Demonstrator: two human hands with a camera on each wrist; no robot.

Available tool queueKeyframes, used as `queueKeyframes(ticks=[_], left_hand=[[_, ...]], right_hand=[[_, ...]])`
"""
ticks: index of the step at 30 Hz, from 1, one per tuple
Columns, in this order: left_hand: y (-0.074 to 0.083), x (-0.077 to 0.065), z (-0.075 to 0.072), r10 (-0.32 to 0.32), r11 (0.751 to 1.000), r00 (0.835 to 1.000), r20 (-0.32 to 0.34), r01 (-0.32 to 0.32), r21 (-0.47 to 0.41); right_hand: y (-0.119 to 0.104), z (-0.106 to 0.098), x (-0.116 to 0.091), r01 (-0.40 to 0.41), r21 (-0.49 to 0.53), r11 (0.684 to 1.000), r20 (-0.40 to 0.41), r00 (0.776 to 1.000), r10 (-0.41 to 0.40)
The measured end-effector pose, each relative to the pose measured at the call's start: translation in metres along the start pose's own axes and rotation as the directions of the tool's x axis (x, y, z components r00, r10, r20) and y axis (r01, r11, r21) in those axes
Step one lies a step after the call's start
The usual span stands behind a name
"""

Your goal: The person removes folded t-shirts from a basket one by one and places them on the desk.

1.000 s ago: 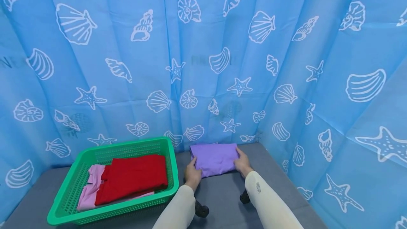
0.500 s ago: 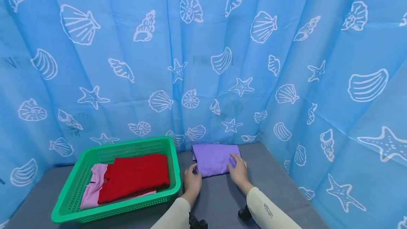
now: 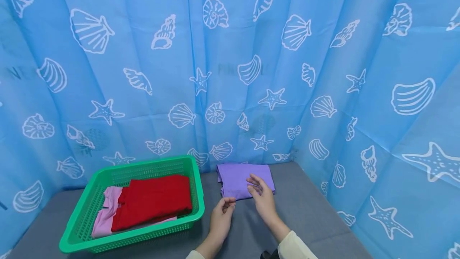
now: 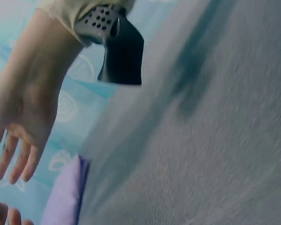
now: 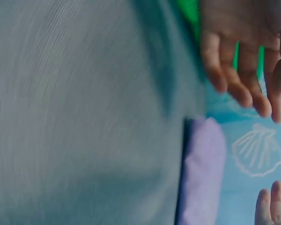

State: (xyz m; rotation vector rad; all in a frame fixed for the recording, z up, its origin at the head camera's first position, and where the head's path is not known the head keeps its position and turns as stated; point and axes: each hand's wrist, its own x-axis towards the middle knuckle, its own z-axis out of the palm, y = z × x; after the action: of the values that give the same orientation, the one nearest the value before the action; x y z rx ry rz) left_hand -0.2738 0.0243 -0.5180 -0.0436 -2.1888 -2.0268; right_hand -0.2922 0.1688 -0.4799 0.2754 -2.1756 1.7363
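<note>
A folded purple cloth (image 3: 233,179) lies on the grey surface close to the curtain in the head view. Just in front of its near left corner my left hand (image 3: 220,220) hovers with loosely bent fingers, holding nothing. My right hand (image 3: 265,205) is over the cloth's right part, fingers spread and slightly curved, also holding nothing. In the left wrist view the right hand (image 4: 30,98) hangs loose above the cloth's edge (image 4: 65,194). The right wrist view has the relaxed left hand (image 5: 248,61) above the cloth's end (image 5: 203,168).
To the left stands a green plastic basket (image 3: 199,195) holding a folded red garment (image 3: 154,199) on top of a pink one (image 3: 106,215). A blue curtain (image 3: 230,91) with white shell prints hangs behind and at the right. Grey cloth (image 3: 309,219) covers the surface.
Both hands have let go of the purple cloth's sides and drawn back, the right hand moving left and up off it. The cloth stays in place.
</note>
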Motion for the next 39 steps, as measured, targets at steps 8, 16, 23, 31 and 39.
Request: queueKeyframes(ticks=[8, 16, 23, 31, 39], left_hand=[[0.020, -0.028, -0.016, 0.002, 0.996, 0.988, 0.154, 0.012, -0.091], [0.045, -0.035, -0.040, 0.094, 0.995, 0.993, 0.078, -0.092, -0.025], [0.067, -0.028, -0.071, 0.116, 0.993, 0.993, -0.037, -0.116, 0.009], [0.080, -0.018, -0.129, 0.083, 0.992, 0.983, -0.165, -0.066, 0.103], [0.072, -0.008, -0.183, 0.034, 0.966, 0.976, -0.215, 0.023, 0.256]], right_hand=[[-0.023, 0.005, -0.017, -0.061, 0.092, 0.994, -0.047, 0.997, 0.065], [-0.046, 0.023, -0.018, -0.067, 0.166, 0.984, 0.022, 0.998, 0.064], [-0.061, 0.045, -0.013, -0.074, 0.194, 0.978, 0.099, 0.994, 0.056], [-0.077, 0.072, -0.006, -0.097, 0.212, 0.973, 0.236, 0.971, 0.046], [-0.085, 0.096, -0.004, -0.232, 0.228, 0.945, 0.429, 0.896, 0.117]])
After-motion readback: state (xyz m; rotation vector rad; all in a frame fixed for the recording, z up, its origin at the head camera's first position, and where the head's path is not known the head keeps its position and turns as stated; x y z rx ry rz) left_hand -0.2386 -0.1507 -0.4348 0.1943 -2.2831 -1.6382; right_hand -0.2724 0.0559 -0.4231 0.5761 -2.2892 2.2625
